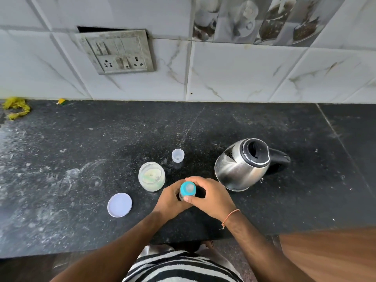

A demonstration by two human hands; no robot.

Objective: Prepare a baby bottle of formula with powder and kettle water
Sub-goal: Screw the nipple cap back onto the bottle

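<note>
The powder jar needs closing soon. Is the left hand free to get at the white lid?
Probably not yet: the left hand grips the bottle. Once it lets go, the lid lies close by on bare counter, unobstructed.

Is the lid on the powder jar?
No, the powder jar stands open, and its lid lies flat on the counter beside it.

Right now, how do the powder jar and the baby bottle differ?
The jar stands open on the counter, its white lid lying apart to its left; the bottle wears its blue nipple ring. No hand touches the jar, while the left hand grips the bottle's body and the right hand grips its ring. The jar looks wider than the bottle. Both stand upright on the counter.
</note>
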